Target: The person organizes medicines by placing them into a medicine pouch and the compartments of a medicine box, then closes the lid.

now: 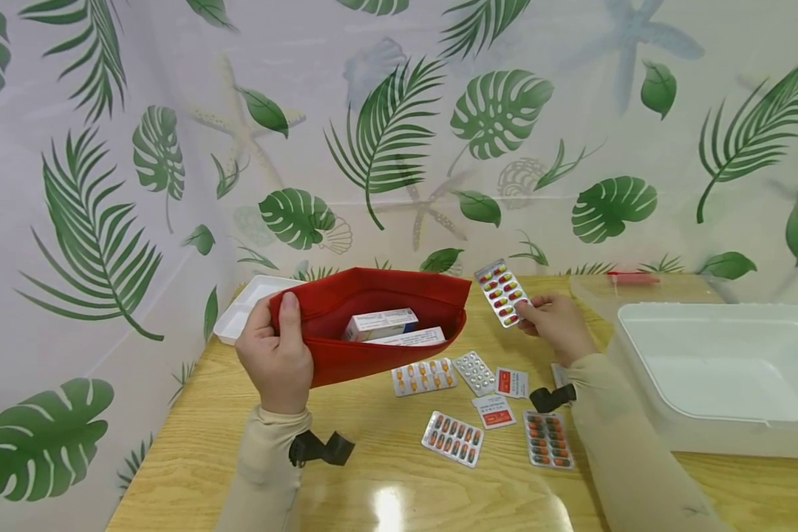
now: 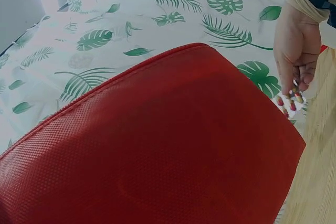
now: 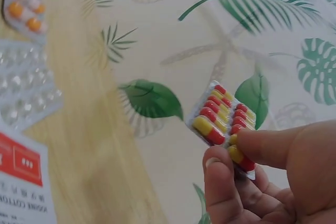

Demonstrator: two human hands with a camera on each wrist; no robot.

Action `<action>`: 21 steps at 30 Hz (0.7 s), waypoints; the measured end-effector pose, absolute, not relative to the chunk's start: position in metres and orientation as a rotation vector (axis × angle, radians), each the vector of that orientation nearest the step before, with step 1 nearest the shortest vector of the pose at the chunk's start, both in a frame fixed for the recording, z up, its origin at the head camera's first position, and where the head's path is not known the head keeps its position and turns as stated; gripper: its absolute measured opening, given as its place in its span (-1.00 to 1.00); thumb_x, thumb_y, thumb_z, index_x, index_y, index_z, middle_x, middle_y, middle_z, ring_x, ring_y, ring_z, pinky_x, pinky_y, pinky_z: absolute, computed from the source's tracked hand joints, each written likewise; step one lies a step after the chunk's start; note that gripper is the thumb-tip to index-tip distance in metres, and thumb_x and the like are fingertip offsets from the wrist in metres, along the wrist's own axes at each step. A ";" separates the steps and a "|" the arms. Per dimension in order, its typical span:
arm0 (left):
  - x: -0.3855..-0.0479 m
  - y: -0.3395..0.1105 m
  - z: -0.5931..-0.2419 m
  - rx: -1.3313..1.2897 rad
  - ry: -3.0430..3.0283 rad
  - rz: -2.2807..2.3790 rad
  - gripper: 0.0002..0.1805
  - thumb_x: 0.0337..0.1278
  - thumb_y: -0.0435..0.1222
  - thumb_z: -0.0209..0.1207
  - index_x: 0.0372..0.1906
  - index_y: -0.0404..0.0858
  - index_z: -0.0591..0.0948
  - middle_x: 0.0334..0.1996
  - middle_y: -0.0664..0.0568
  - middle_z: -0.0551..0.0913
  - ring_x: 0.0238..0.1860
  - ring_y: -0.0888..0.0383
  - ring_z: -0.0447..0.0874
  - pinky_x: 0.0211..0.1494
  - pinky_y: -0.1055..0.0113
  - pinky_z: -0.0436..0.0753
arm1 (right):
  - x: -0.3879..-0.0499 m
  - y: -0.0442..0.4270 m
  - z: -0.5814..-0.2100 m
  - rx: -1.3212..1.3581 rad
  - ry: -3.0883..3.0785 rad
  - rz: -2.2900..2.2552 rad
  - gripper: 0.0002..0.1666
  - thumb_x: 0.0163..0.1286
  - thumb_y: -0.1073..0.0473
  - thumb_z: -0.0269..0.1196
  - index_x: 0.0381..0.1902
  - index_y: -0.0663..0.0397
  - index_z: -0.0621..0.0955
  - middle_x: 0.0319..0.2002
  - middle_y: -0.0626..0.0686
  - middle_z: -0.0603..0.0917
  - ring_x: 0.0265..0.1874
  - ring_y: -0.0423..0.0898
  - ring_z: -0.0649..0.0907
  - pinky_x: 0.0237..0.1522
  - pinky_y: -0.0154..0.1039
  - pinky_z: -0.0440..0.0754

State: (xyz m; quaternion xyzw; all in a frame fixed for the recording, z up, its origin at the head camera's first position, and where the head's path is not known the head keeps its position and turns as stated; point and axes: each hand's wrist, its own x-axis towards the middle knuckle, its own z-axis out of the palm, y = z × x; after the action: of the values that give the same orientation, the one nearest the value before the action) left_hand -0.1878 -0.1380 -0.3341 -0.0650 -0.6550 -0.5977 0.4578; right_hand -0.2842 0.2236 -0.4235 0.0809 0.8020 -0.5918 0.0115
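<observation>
My left hand grips the left end of a red zip pouch, thumb on the near side, and holds it above the table with its mouth gaping. Two white medicine boxes lie inside it. Just right of the pouch, my right hand pinches a blister pack of red and yellow capsules at its lower end. The right wrist view shows thumb and fingers on that blister pack. In the left wrist view the pouch fills most of the picture, and the left hand is hidden.
On the table lie an orange capsule blister, a silver tablet blister, red-and-white sachets and two dark-and-orange capsule blisters. A white bin stands at right, a clear lid behind it. A white tray sits behind the pouch.
</observation>
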 end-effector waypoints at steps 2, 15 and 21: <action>-0.188 -0.138 -0.334 -0.159 -1.618 -1.475 -0.79 0.32 -0.33 0.11 -0.19 -0.39 0.69 -0.29 -0.06 0.74 -0.30 0.12 0.70 -0.22 0.32 0.69 | -0.281 0.223 -0.419 0.244 2.469 -1.936 -0.62 0.40 0.13 0.20 -0.09 0.34 0.37 -0.34 0.06 0.62 -0.46 -0.27 0.65 -0.30 -0.37 0.66; -0.184 -0.134 -0.332 -0.191 -1.668 -1.502 -0.78 0.32 -0.32 0.12 -0.18 -0.40 0.68 -0.30 -0.11 0.73 -0.32 0.08 0.69 -0.25 0.30 0.69 | -0.250 0.205 -0.380 -0.045 2.072 -2.655 -0.71 0.32 0.22 0.26 -0.21 0.22 0.36 -0.40 0.01 0.68 -0.44 -0.19 0.69 -0.28 -0.34 0.68; -0.184 -0.131 -0.333 -0.211 -1.696 -1.504 -0.76 0.33 -0.28 0.12 -0.18 -0.40 0.68 -0.29 -0.08 0.73 -0.32 0.07 0.69 -0.26 0.28 0.70 | -0.226 0.193 -0.352 -0.203 2.187 -2.660 -0.74 0.33 0.23 0.26 -0.17 0.18 0.41 -0.29 0.05 0.69 -0.38 -0.16 0.71 -0.21 -0.33 0.66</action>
State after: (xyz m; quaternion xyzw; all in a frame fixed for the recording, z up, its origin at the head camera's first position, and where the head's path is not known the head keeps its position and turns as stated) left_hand -0.1842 -0.1311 -0.3329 -0.0842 -0.6763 -0.5999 0.4190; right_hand -0.2263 0.1934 -0.3524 -0.0580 0.6265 -0.7619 -0.1533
